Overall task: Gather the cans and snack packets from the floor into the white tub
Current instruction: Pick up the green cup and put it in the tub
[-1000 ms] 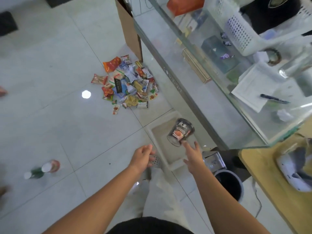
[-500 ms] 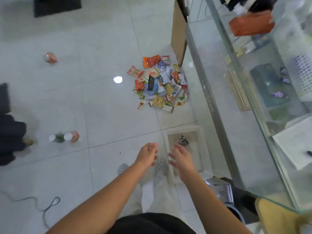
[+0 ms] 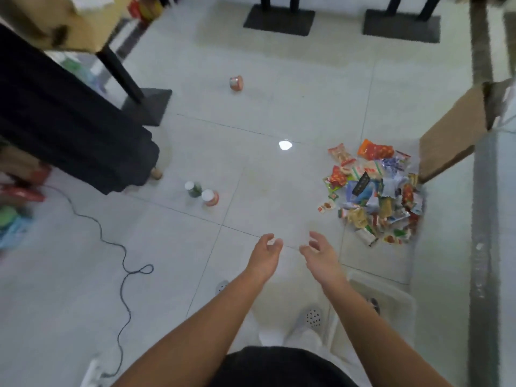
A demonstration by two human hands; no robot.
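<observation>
A heap of colourful snack packets point(image 3: 374, 191) lies on the tiled floor at the right. Two cans stand side by side at mid-left, a green one point(image 3: 193, 189) and a red one point(image 3: 210, 197). A third red can point(image 3: 236, 83) lies farther away. The white tub point(image 3: 391, 300) sits low at the right beside my feet, partly hidden by my right arm; a dark object shows inside it. My left hand point(image 3: 265, 254) and my right hand point(image 3: 321, 255) hover over bare floor with fingers apart, holding nothing.
A black cloth-draped table point(image 3: 69, 129) stands at the left with a black cable point(image 3: 122, 263) trailing on the floor. A cardboard box point(image 3: 458, 132) and a glass counter edge point(image 3: 480, 247) are at the right. Black stand bases point(image 3: 279, 19) sit at the back.
The dark can dropped from my right hand into the tub. My view has swung left and both hands have drawn away from the tub, over the open floor.
</observation>
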